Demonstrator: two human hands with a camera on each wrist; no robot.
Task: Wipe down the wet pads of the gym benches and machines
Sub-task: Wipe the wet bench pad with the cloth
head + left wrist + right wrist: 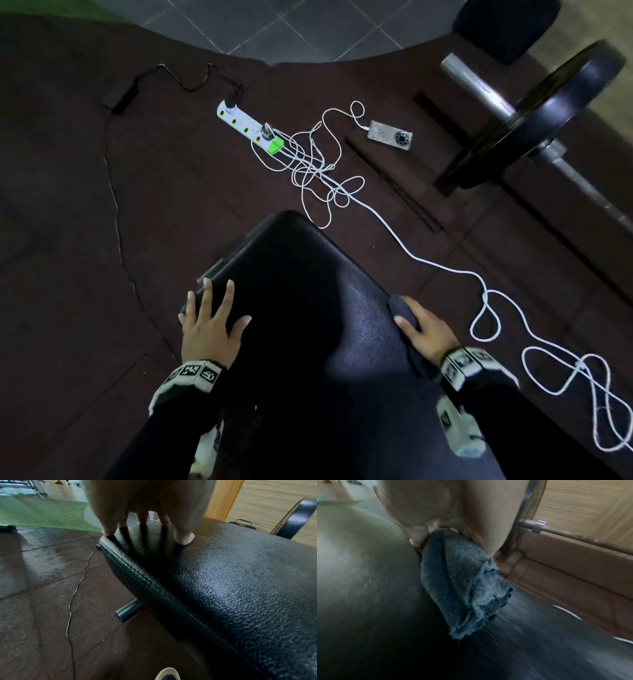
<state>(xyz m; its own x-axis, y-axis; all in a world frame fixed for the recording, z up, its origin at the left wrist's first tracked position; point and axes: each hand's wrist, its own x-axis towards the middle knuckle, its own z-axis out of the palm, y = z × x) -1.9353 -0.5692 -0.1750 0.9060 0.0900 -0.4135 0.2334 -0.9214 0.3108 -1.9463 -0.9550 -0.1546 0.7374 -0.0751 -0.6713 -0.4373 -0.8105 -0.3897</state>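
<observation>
No brand or readable writing showed anywhere; the square black-and-white marker patterns on the two wrist bands (pixel 195 373) carried no letters. One black pebbled-vinyl bench pad (pixel 301 308), the surface, ran from the person toward the floor ahead. The left hand (pixel 209 325) lay flat near its left edge, fingers (pixel 184 538) spread straight, tips pressing the vinyl. The right hand (pixel 424 334) sat at the right edge, fingers curled round one dark blue-grey frayed cloth (pixel 462 582), which hung down the pad's side; that wrist view was smeared with blur. On the dark rubber floor (pixel 85 205) lay one white power strip with a green end (pixel 251 128), one tangle of white cable (pixel 318 164), one silver phone (pixel 390 135), face down, and one thin black cord (pixel 75 591). One black weight plate on a steel bar (pixel 534 120) was cut off at the right.
</observation>
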